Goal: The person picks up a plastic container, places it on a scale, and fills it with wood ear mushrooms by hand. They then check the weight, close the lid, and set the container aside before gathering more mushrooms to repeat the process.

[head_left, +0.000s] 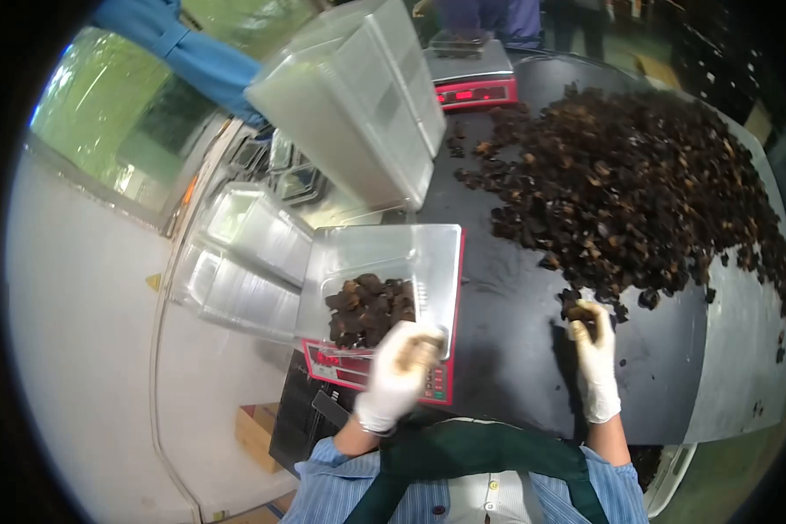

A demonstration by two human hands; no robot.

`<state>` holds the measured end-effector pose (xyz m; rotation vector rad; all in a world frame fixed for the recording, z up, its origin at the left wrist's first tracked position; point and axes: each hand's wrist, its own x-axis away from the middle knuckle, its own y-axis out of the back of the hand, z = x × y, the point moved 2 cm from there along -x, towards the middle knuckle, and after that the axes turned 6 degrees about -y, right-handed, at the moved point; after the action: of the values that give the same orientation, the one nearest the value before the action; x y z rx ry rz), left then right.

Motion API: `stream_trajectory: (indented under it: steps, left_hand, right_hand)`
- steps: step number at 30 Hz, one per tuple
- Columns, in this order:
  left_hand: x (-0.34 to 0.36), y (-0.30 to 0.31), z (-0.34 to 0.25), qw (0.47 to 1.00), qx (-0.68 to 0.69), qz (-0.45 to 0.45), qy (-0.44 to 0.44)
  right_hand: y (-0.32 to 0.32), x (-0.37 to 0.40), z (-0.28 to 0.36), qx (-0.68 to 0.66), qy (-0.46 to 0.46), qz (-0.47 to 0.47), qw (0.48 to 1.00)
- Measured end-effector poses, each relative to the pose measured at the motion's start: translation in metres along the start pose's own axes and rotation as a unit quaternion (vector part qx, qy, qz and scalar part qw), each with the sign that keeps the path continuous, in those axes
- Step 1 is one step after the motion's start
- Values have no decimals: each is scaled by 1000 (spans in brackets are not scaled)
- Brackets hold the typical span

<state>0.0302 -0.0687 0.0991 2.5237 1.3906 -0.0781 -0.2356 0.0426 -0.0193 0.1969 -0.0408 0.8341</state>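
A clear plastic box point(375, 239) with a heap of dark brown, dried-looking pieces point(368, 311) sits on the metal pan of a red scale point(446, 288). My left hand point(399, 374), in a white glove with stained fingertips, is at the box's near right corner. Its fingers are curled and slightly blurred, and what they may hold is hidden. Over the dark table, my right hand point(596, 362), gloved too, reaches the near edge of a big pile of the same pieces point(624, 188). Its thumb and fingers close around a few dark pieces point(571, 306).
Nested clear boxes point(244, 266) lie left of the scale, and a tall stack of boxes point(349, 105) stands behind it. Another red scale point(472, 92) is at the back, near a person in purple point(522, 19). A cardboard box point(258, 435) is low at left.
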Motion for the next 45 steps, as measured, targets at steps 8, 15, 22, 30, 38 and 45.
stream_trajectory:
  steps: [8,15,22,30,38,45]
  left_hand:
    - [-2,121,27,894,-374,-226,-98]
    - [-7,117,44,889,-412,-160,-118]
    - [15,144,67,949,-110,-293,-18]
    - [16,169,55,956,-82,-280,11]
    - [-31,112,29,893,-442,20,-87]
    - [-31,88,50,891,-435,77,-104]
  right_hand:
    - [-145,4,132,91,329,279,898]
    - [-213,14,170,300,381,393,781]
    - [-141,-26,127,139,188,315,920]
    - [-42,-36,21,362,197,131,902]
    - [-41,-34,16,402,253,122,871]
    - [-54,-36,30,502,256,-33,826]
